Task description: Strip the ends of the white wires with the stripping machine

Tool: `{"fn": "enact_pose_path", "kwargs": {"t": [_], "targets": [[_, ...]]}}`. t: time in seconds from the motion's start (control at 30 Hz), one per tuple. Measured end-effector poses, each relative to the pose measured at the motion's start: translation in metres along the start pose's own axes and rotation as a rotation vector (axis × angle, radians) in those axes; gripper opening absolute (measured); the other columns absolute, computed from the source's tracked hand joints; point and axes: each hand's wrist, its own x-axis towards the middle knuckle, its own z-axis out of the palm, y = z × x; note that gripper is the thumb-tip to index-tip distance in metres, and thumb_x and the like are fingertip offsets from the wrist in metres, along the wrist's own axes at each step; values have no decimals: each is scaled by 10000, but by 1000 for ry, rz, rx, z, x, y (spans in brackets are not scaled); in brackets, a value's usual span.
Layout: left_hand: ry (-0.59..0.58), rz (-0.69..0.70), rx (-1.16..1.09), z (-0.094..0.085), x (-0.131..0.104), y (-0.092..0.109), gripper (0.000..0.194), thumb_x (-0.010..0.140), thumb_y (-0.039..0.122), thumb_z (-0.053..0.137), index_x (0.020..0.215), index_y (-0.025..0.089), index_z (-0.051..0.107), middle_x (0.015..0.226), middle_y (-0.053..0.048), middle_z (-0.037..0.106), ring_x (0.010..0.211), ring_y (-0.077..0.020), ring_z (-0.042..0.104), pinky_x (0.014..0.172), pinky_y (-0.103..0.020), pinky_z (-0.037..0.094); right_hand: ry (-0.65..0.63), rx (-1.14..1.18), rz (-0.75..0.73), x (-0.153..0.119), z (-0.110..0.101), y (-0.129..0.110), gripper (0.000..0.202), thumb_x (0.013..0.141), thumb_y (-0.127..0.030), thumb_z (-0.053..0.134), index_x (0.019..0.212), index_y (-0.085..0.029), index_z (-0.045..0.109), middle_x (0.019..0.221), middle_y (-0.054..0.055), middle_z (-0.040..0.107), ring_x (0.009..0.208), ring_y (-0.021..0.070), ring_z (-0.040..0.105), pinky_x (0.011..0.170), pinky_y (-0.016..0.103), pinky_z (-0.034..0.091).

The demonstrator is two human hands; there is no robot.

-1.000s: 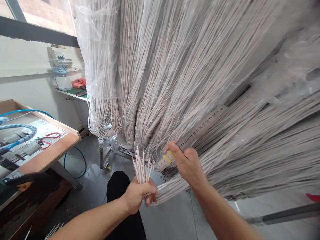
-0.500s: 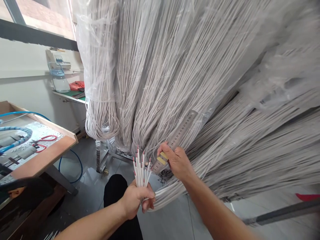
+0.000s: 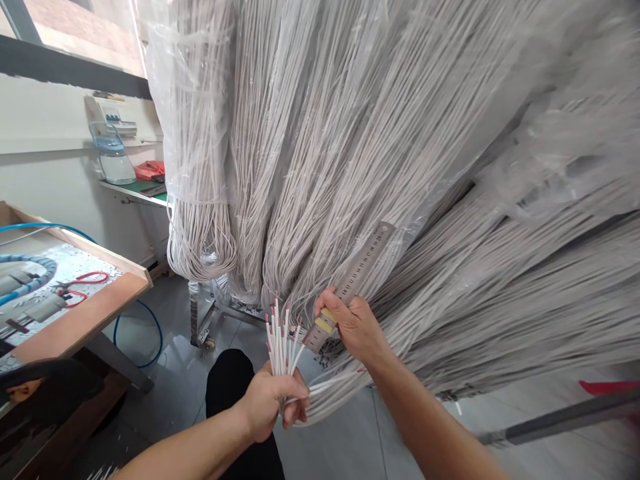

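A bunch of white cables (image 3: 283,343) with reddish tips is clasped in my left hand (image 3: 275,400). Their cut ends point up and fan apart above the fist, while the lengths run off to the right beneath my right forearm. My right hand (image 3: 353,327) grips a steel ruler (image 3: 367,253) slantwise, its upper end leaning to the right. Yellow tape (image 3: 326,320) wraps the ruler near its low-number end. That lower end is close beside the cable tips; whether it touches one, I cannot tell.
Long bundles of pale cable (image 3: 320,167), partly wrapped in clear plastic, hang in front of me. At left, a wooden-edged workbench (image 3: 125,287) holds red-handled scissors (image 3: 83,287) and blue hoses. A water jug (image 3: 114,157) stands on a shelf behind. A metal bar (image 3: 560,423) crosses at lower right.
The view has shifted slightly, with the background sliding left. The ruler's lower end looks slightly nearer the cable tips. Both hands keep their hold, and one cable end now shows near my right wrist.
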Motion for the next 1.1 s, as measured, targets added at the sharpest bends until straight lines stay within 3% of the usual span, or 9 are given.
{"fn": "enact_pose_path", "kwargs": {"t": [0.47,0.7,1.1], "targets": [[5,-14,-2,-2,1,3,132,511,181,514,404,122,562,207,52,369,207,-60,298,435,-261,381,-11,-47,9,1,1,-3,350,812,-427,456,583,-178,547,585,-7,493,576,141,459,590,249,364],[-10,-27,6,-4,3,0,128,509,171,503,409,118,563,211,55,366,210,-61,302,433,-254,379,43,-37,-22,16,-3,-4,365,816,-431,456,570,-181,556,585,-7,487,575,137,449,574,241,354],[17,-41,10,-2,4,-2,131,488,180,487,394,119,556,200,54,351,196,-58,278,417,-257,369,-67,56,-15,26,1,-5,358,807,-443,466,580,-184,563,558,-14,475,538,131,453,542,239,361]]}}
